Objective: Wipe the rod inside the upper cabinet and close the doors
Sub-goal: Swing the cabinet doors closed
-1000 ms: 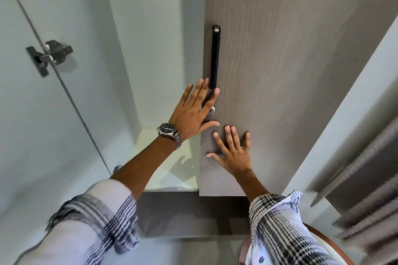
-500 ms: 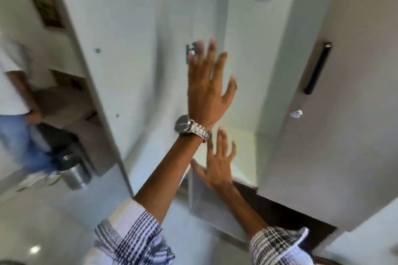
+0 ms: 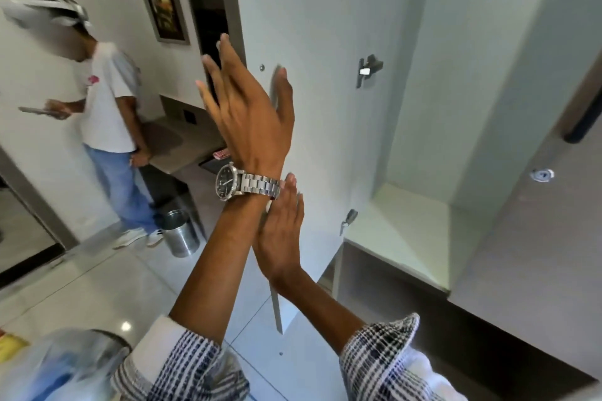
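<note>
The upper cabinet's left door (image 3: pixel 319 26) stands open, its white inner face toward me with two metal hinges (image 3: pixel 368 70). My left hand (image 3: pixel 250 114), wearing a steel watch, is raised at the door's free edge with fingers spread, holding nothing. Just below it, my right hand (image 3: pixel 281 231) lies flat along the same edge, also holding nothing. The right door (image 3: pixel 537 254), grey wood grain with a black handle (image 3: pixel 583 120), is shut. The white cabinet interior (image 3: pixel 456 101) shows between the doors. No rod is in view.
A person in a white shirt and jeans (image 3: pixel 107 101) stands at the left beside a counter (image 3: pixel 182 146). A metal bin (image 3: pixel 180 233) sits on the tiled floor by their feet. A framed picture (image 3: pixel 164 10) hangs on the wall.
My view has swung left from the shut right door to the open left door. Both hands left the right door and now sit at the left door's free edge.
</note>
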Tool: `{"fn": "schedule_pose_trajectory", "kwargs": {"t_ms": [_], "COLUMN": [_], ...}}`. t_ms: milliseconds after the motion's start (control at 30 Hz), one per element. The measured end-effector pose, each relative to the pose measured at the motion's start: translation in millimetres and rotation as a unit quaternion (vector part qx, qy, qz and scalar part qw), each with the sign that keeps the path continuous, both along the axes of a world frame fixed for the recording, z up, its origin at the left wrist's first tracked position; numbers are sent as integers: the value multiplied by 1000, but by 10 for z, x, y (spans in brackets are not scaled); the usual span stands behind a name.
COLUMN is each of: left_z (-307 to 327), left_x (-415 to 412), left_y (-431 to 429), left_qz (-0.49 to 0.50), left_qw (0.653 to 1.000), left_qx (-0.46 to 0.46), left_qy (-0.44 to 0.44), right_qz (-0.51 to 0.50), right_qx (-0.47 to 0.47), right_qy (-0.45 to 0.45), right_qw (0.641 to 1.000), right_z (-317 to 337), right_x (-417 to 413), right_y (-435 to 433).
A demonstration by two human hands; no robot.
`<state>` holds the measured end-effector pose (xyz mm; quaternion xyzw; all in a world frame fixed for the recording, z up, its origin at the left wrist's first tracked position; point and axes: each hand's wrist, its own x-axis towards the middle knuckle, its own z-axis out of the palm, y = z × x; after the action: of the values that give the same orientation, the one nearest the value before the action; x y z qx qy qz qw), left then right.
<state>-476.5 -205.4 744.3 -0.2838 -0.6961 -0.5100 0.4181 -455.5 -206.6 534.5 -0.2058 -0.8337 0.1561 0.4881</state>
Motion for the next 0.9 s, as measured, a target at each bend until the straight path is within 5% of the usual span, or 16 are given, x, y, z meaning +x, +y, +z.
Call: {"fn": "schedule_pose_trajectory", "kwargs": {"t_ms": [133,267,567,733,900], "left_z": [32,7,-9,-53,-108], "left_x": [427,1029,2161,2480,2530], "left_y": [151,451,1685,2585,3231], "left_qz": [-18,-73,-237,-224,-207], "left_qw": [998,990,946,943,947], "left_qx": [23,45,-42,-52,-22], "left_qy": [53,114,216,242,246], "right_qz": [57,41,-231,-376,-411], "right_qx": [-20,79,224,252,242], "right_qy": [25,44,-18,-90,-89], "right_qw": [998,995,946,887,875], "right_z": [-60,-50,-218,-171,-194], "right_x": [539,1316,2706,3054,3035], "right_y": [230,700,2119,2908,3392]}}
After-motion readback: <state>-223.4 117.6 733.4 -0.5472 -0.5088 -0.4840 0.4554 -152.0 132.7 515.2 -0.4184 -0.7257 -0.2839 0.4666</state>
